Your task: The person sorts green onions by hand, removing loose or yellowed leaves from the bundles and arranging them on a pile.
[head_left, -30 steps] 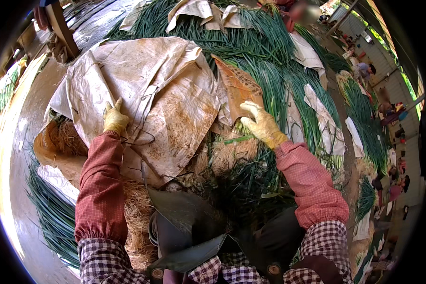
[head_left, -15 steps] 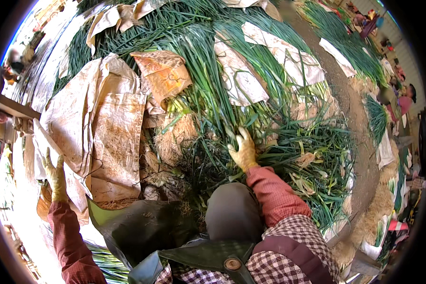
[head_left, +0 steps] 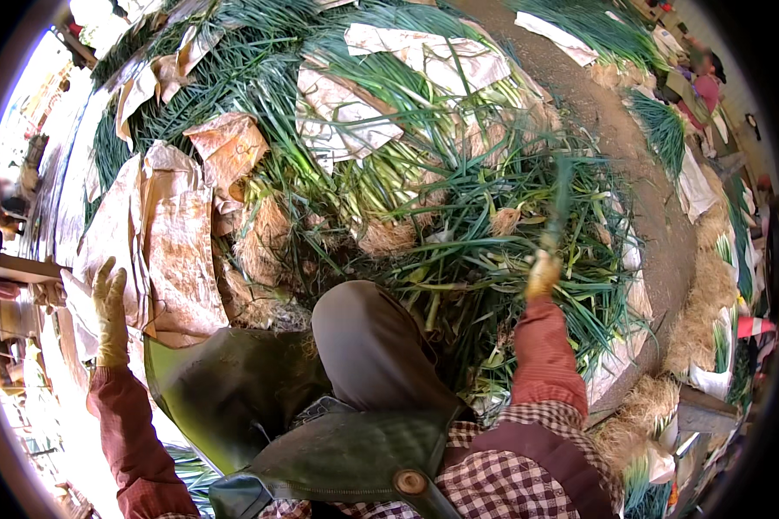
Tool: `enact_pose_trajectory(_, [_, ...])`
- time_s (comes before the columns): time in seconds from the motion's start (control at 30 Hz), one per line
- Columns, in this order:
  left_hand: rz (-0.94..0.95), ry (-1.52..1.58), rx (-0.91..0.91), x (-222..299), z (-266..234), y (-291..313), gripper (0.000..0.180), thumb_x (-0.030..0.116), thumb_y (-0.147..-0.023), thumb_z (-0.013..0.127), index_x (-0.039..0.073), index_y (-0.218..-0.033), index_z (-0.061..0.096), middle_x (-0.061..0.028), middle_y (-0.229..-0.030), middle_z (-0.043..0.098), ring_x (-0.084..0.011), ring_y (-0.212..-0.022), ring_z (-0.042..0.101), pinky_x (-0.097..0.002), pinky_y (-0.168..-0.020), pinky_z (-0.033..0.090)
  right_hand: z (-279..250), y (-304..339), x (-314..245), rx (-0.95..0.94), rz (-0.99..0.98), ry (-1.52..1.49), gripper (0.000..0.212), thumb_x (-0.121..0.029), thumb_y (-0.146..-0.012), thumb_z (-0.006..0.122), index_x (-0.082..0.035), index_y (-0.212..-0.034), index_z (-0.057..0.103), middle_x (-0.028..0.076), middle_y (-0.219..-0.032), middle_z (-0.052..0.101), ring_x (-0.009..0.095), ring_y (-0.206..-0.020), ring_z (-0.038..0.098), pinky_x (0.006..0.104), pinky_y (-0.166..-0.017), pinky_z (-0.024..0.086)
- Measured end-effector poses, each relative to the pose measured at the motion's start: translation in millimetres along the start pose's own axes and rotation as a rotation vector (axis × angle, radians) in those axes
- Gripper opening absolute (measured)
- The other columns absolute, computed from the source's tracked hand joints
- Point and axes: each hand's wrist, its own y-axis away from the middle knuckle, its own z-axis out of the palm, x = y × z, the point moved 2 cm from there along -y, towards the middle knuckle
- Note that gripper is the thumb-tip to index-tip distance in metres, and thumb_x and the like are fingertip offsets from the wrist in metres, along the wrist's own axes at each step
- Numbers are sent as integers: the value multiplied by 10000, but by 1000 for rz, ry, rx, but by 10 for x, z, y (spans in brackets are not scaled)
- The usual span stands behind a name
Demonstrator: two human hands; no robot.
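Observation:
My right hand (head_left: 543,275), in a yellowish glove, is closed on some green onion leaves (head_left: 562,195), smeared by motion, that stick up above the fist. Below it spreads a tangled heap of loose green onion leaves (head_left: 459,272). My left hand (head_left: 110,307), gloved too, is raised at the left with its fingers stretched and apart. It is nearest to a whitish sheet edge (head_left: 80,298) and a stained sack cloth (head_left: 186,259); whether it touches them I cannot tell. Green onions with pale stems (head_left: 376,182) and bushy roots (head_left: 385,235) lie ahead of my knee.
My bent knee (head_left: 376,346) and a dark green apron (head_left: 242,389) take up the near middle. Pale sacking (head_left: 342,117) covers parts of the onion pile. A dirt path (head_left: 666,259) curves along the right, past more root bundles (head_left: 692,320). Another person (head_left: 701,86) is at the far right.
My right hand has moved right from the middle of the pile and now carries leaves. My left hand stays at the left, fingers spread. The whole view has shifted.

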Motion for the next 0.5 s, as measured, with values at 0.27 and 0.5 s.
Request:
enact_pose_trajectory(0.27, [75, 286, -166, 632, 790, 57, 428, 228, -810, 609, 50, -1183, 495, -99, -1143, 520, -190, -1080, 457, -302, -925, 365, -925, 362, -1017, 432, -721, 1474, 686, -280, -696, 652, -61, -1281, 369, 160, -1309, 355, 328, -1187, 356, 422, -882, 404])
enact_pose_trajectory(0.5, [-189, 376, -533, 905, 1787, 577, 462, 263, -799, 634, 28, -1174, 501, -122, -1125, 540, -201, -1051, 498, -312, -889, 408, 1702, 923, 83, -815, -434, 491, 1155, -365, -565, 814, -47, -1387, 68, 269, -1374, 206, 377, -1269, 240, 420, -1019, 276])
